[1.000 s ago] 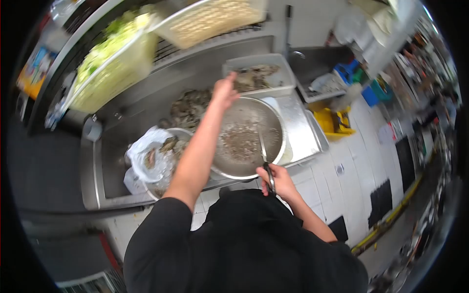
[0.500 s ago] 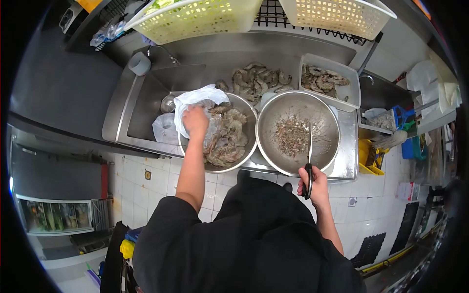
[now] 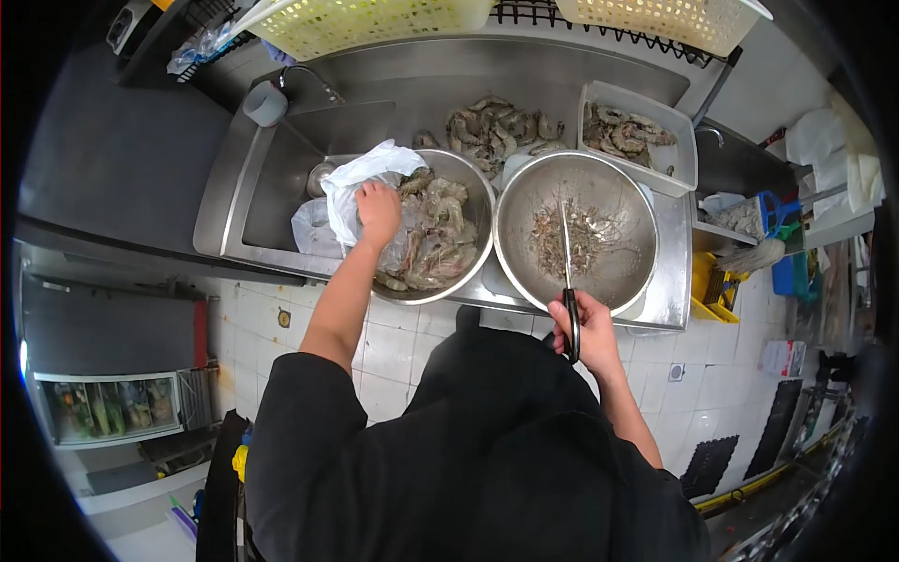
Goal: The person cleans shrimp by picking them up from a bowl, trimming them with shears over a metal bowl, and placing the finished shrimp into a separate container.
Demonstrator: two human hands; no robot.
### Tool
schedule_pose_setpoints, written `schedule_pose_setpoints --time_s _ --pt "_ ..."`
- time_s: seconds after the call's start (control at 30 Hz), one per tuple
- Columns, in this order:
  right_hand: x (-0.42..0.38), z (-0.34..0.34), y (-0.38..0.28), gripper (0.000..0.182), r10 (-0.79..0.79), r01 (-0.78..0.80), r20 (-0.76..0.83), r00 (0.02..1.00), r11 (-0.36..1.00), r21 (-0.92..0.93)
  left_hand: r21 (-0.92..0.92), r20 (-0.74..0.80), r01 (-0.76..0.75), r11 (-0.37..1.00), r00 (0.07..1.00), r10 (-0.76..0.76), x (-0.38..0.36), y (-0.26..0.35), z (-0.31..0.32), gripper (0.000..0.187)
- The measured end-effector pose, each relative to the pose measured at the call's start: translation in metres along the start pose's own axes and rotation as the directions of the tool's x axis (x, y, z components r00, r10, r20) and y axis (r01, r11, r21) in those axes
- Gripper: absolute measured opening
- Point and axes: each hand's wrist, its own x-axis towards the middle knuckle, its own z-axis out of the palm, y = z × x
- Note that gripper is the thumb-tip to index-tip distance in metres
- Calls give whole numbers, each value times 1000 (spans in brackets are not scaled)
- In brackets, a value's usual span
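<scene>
My left hand (image 3: 378, 212) is closed at a white plastic bag (image 3: 348, 178) lying over the left side of a metal bowl of shrimp (image 3: 440, 234). Its fingertips press together on the plastic. In my right hand (image 3: 590, 330) are black-handled scissors (image 3: 568, 281), their closed blades reaching over a second metal bowl (image 3: 639, 239). Thin shrimp trimmings (image 3: 581, 234) lie at the bottom of that bowl. Behind the bowls, a pile of shrimp (image 3: 496, 131) rests on the steel counter. More shrimp (image 3: 623, 136) fill part of a white plastic tub (image 3: 688, 155).
A sink basin (image 3: 272, 201) with a faucet (image 3: 314, 80) and a grey cup (image 3: 265, 104) is at the left. Pale perforated baskets (image 3: 375, 28) sit on a rack above. At the right are a yellow crate (image 3: 714, 295) and a blue-handled tool (image 3: 775, 215).
My left hand has moved slightly up, and the bag's edge has shifted with it. The scissors have swung left over the trimmings, and my right hand has moved left and up.
</scene>
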Motion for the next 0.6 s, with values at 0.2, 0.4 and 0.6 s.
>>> schedule_pose_setpoints --time_s 0.2,0.4,0.6 --pt "-2 -3 3 52 -3 6 -26 1000 995 103 -75 56 -122 990 990 126 2 -14 -16 27" --pt "-2 -9 8 51 -2 5 -27 1000 994 107 -689 116 -92 719 965 234 16 -55 -1 16" --pt "-2 -12 9 51 12 -8 -26 1000 992 126 -891 438 451 50 825 357 11 -45 -56 18"
